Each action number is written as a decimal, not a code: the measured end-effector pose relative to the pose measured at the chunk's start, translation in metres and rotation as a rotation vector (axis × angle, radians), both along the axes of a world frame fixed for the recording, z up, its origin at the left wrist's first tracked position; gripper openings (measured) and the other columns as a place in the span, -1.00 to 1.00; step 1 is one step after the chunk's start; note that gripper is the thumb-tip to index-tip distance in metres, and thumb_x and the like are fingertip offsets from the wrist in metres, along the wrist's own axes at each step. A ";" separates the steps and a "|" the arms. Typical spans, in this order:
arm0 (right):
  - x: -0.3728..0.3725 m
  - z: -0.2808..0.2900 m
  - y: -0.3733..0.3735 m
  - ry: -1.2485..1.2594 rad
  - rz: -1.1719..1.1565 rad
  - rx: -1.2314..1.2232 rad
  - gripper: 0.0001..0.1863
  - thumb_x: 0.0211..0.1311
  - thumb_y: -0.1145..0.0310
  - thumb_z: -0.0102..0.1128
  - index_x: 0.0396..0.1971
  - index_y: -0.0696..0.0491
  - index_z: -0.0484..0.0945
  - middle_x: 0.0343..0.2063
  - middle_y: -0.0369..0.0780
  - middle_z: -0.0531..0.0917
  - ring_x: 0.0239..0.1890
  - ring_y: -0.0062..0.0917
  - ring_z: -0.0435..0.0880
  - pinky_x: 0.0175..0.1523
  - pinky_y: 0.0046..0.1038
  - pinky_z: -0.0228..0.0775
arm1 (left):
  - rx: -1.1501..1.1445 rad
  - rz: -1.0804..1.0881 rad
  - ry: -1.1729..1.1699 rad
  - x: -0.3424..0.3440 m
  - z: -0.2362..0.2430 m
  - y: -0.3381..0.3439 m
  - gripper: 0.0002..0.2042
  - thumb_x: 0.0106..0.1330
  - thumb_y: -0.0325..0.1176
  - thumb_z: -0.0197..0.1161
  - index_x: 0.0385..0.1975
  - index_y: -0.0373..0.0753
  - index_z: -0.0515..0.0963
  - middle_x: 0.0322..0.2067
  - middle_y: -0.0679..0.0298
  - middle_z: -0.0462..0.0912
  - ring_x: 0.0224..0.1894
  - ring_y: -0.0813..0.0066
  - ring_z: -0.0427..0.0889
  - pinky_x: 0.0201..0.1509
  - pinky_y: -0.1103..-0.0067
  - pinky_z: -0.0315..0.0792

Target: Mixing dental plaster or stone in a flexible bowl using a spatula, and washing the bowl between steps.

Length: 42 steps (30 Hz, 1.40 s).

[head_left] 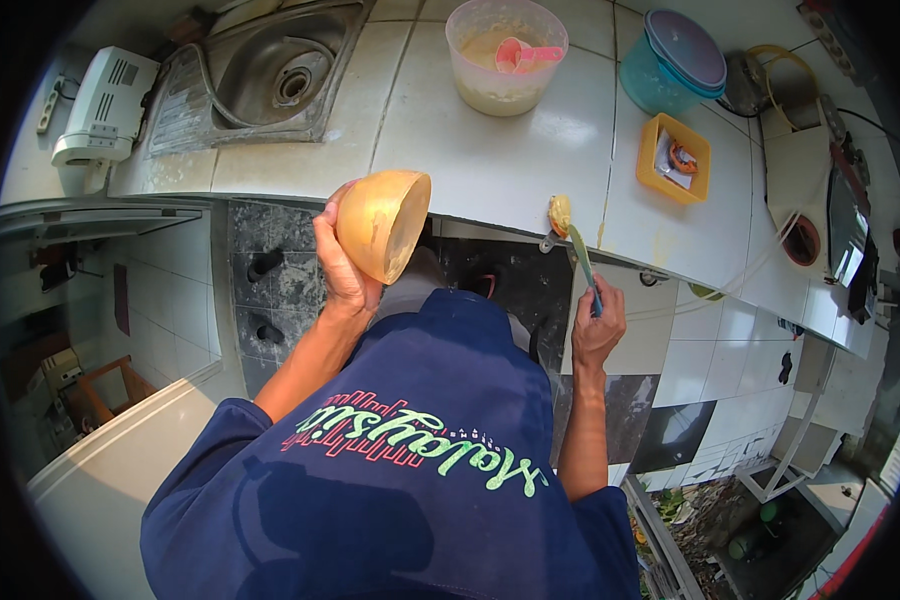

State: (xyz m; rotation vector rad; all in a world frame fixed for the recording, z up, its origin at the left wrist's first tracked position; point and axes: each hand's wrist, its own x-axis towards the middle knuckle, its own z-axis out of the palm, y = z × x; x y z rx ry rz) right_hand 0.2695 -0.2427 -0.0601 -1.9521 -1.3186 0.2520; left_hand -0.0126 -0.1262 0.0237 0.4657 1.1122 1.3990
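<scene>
My left hand (344,255) is closed round the side of a yellow bowl (373,222). The bowl is tipped on its side, its mouth facing right, with a pale smear on it. To the right, my right hand (599,322) grips the blue-green handle of a spatula (582,262). A lump of pale yellow paste (560,214) covers the spatula's far end and hides its shape. That end is over the counter's front edge, apart from the bowl. Farther back stands a clear pinkish tub (480,72) of pale batter, with a pink scoop (522,56) in it.
White tiles cover the counter (300,165). A metal sink (260,90) and a white appliance (110,105) lie to the left. A lidded turquoise container (660,75) and a yellow basket (705,160) stand on the right. A gas stove (820,235) is at the far right.
</scene>
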 end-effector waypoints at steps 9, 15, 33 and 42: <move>0.002 0.004 0.006 0.014 -0.020 -0.039 -0.72 0.14 0.59 0.10 -0.13 0.13 0.60 -0.37 -0.14 0.57 -0.36 -0.32 0.60 -0.31 -0.40 0.46 | 0.002 0.014 -0.017 -0.002 -0.005 0.000 -0.55 0.37 -0.04 -0.20 0.03 -0.24 0.39 0.00 0.21 0.50 0.08 0.34 0.46 0.18 0.41 0.36; 0.005 -0.001 0.011 0.009 0.003 -0.040 -0.71 0.12 0.59 0.11 -0.13 0.12 0.60 -0.36 -0.13 0.58 -0.34 -0.26 0.60 -0.23 -0.35 0.46 | 0.006 0.023 -0.026 -0.003 -0.003 -0.001 -0.56 0.37 -0.05 -0.19 0.03 -0.26 0.38 0.01 0.19 0.48 0.09 0.33 0.45 0.19 0.42 0.35; 0.007 0.002 0.028 -0.072 0.041 -0.006 -0.74 0.18 0.56 0.10 -0.13 0.12 0.60 -0.39 -0.15 0.57 -0.44 -0.40 0.59 -0.36 -0.44 0.45 | 0.003 0.072 -0.023 -0.012 -0.012 -0.003 -0.57 0.37 -0.07 -0.19 0.01 -0.26 0.39 -0.03 0.20 0.50 0.06 0.34 0.47 0.15 0.41 0.39; 0.006 0.010 0.027 -0.064 0.025 0.016 -0.74 0.18 0.56 0.10 -0.13 0.12 0.60 -0.37 -0.15 0.59 -0.39 -0.36 0.61 -0.29 -0.42 0.45 | -0.012 0.082 -0.029 -0.013 -0.014 -0.003 -0.55 0.37 -0.05 -0.19 0.02 -0.26 0.38 -0.02 0.19 0.50 0.06 0.33 0.47 0.16 0.40 0.38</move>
